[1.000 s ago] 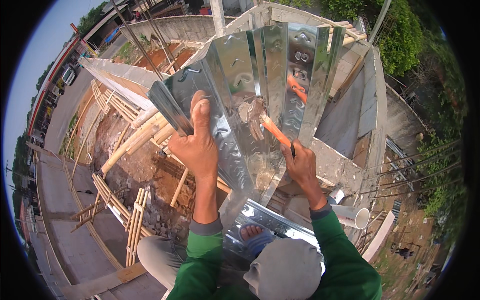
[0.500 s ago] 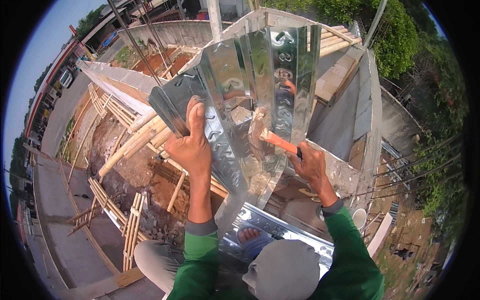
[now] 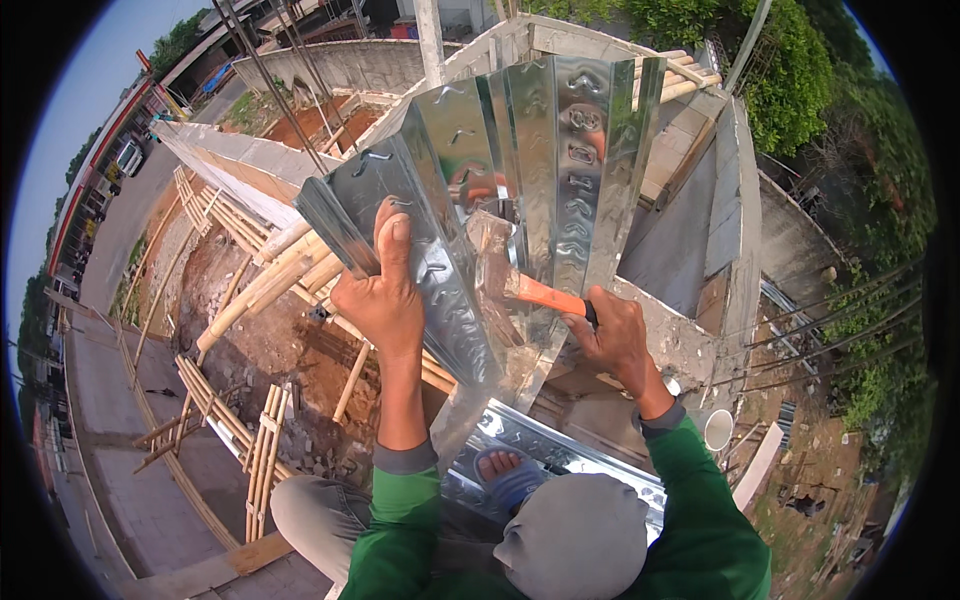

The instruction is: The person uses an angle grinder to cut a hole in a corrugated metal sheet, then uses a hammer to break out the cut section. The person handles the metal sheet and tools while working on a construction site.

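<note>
A shiny ribbed metal sheet (image 3: 535, 140), dimpled along its ribs, stands tilted up before me. My left hand (image 3: 380, 305) is closed on its left edge, thumb pointing up against the face. In my right hand (image 3: 620, 340) is a hammer with an orange handle (image 3: 548, 294) and a worn, rusty head. The head is in front of the lower middle of the sheet; whether it touches the metal I cannot tell. My foot in a blue sandal (image 3: 512, 485) rests on another metal sheet (image 3: 590, 455) lying below.
A concrete wall top (image 3: 745, 220) runs along the right, beside a deep gap. Bamboo poles (image 3: 275, 280) cross the drop on the left above bare earth. Thin rods (image 3: 840, 335) stick out at the right, near a white pipe end (image 3: 718, 432).
The hammer has moved left and its head is turned more upright. My right hand has shifted slightly. The sheet's upper right part has swung a little right; my left hand keeps its grip.
</note>
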A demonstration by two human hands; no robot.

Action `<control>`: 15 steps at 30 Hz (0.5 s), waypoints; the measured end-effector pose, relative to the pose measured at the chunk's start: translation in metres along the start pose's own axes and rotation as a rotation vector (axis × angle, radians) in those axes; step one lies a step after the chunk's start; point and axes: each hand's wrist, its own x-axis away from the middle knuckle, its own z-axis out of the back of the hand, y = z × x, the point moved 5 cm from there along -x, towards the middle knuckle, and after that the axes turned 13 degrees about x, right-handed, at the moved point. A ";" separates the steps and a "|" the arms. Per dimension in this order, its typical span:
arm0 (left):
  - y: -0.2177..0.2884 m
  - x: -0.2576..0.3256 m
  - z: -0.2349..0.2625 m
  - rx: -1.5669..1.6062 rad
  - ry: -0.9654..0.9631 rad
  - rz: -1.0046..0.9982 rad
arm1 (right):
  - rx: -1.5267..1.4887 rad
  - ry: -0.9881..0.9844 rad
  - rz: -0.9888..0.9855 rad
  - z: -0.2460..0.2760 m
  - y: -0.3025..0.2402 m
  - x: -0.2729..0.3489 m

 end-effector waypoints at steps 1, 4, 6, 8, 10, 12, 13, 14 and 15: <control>-0.003 0.001 0.002 -0.007 0.014 0.033 | -0.063 0.016 0.079 0.005 -0.007 0.007; -0.004 0.002 -0.006 -0.006 -0.050 -0.014 | -0.127 0.081 0.356 0.019 -0.018 0.015; -0.002 0.005 -0.005 0.032 0.000 -0.008 | -0.079 0.061 0.454 0.020 -0.015 0.010; 0.001 0.012 -0.006 0.016 -0.031 0.000 | 0.122 -0.060 0.003 0.004 0.010 -0.005; 0.005 0.013 -0.007 0.027 -0.107 -0.036 | 0.269 -0.112 -0.194 -0.005 0.025 -0.008; 0.003 0.007 -0.001 0.037 -0.062 -0.027 | 0.217 -0.061 -0.078 -0.009 0.017 -0.006; 0.001 0.005 0.004 0.006 -0.027 0.014 | 0.185 -0.054 -0.023 -0.011 0.011 0.001; -0.002 0.002 0.005 0.038 -0.003 0.029 | 0.067 -0.056 -0.010 -0.012 0.009 0.007; -0.002 0.002 0.004 0.050 -0.041 -0.024 | 0.043 -0.027 0.044 -0.010 0.005 0.014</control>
